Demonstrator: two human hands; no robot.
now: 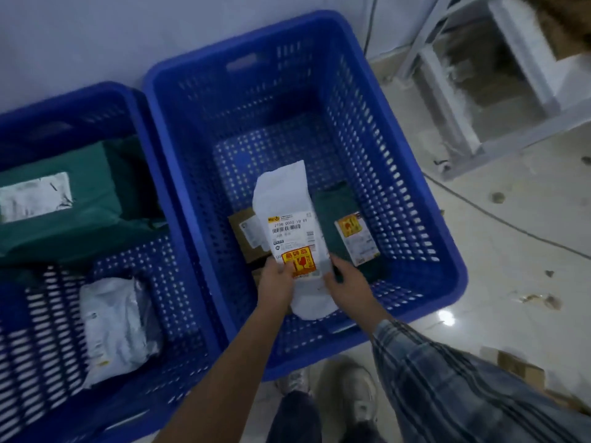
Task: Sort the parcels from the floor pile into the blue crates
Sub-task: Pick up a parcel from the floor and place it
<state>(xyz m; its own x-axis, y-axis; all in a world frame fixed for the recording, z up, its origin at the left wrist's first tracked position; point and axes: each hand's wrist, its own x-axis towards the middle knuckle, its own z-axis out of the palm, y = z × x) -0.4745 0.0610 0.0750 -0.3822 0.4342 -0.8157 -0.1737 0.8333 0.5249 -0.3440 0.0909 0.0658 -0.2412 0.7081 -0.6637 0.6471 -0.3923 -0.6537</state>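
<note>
I hold a long white parcel (289,219) with a barcode label and an orange fragile sticker over the middle blue crate (425,225). My left hand (277,282) grips its left edge, thumb on the sticker. My right hand (348,284) grips its right edge. Under it in this crate lie a brown cardboard box (246,233) and a dark green parcel (339,212) with an orange-stickered label. The left blue crate (134,97) holds a large green parcel (80,199) and a silver-grey bag (118,324).
A pale metal shelf frame (479,78) stands on the tiled floor to the right. A thin cable (499,219) runs across the floor. A cardboard piece (521,369) lies by my right sleeve. My shoes (348,394) stand just before the crate.
</note>
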